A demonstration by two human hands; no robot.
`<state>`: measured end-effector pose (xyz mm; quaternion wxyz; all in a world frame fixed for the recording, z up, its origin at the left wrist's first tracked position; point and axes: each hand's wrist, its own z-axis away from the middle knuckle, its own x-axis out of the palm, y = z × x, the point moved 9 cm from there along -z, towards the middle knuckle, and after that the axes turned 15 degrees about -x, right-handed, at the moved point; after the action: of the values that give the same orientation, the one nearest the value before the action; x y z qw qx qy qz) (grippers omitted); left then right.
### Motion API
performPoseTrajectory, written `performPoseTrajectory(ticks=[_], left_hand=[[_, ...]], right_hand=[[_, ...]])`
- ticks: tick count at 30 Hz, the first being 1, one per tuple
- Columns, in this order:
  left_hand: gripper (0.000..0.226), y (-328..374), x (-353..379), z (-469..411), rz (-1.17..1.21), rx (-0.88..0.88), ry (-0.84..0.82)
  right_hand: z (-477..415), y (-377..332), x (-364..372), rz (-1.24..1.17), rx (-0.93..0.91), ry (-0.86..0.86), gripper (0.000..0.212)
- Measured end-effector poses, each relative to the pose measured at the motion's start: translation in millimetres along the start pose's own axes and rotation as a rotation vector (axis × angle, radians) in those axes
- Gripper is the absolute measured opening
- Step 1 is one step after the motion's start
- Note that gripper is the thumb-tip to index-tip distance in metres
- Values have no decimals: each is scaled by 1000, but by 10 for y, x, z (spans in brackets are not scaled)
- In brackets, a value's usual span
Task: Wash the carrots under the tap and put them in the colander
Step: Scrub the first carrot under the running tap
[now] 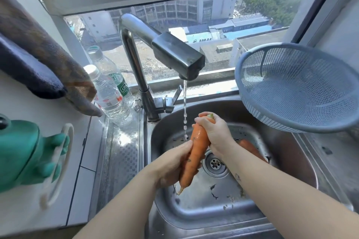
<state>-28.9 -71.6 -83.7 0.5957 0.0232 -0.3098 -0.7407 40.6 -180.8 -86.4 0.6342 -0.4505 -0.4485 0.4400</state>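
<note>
Left grip (pixel 171 165) holds carrot (pixel 195 151) low; right grip (pixel 213 134) clasps top.

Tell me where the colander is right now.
In the head view it is on the right side: the colander sits empty, tilted toward the camera, at the back-right corner of the sink, to the right of the tap.

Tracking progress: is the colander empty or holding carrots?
Empty: the colander shows bare mesh. One carrot is held under the tap; a second carrot lies in the sink.
</note>
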Motion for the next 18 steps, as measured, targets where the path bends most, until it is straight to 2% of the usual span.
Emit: performPoseTrajectory(ticks=[3, 7, 13, 18], left_hand=[[53, -18, -29, 23, 41, -51, 69], [55, 0, 3, 15, 69, -22, 155], [44, -48, 18, 94, 113, 9, -9], [55, 26, 59, 85, 77, 14, 134]], right_hand=[[23, -27, 35, 23, -21, 1, 15], [35, -57, 31, 34, -24, -8, 14], [43, -74, 199, -100, 47, -125, 16], [4, -173, 148, 97, -68, -42, 18]])
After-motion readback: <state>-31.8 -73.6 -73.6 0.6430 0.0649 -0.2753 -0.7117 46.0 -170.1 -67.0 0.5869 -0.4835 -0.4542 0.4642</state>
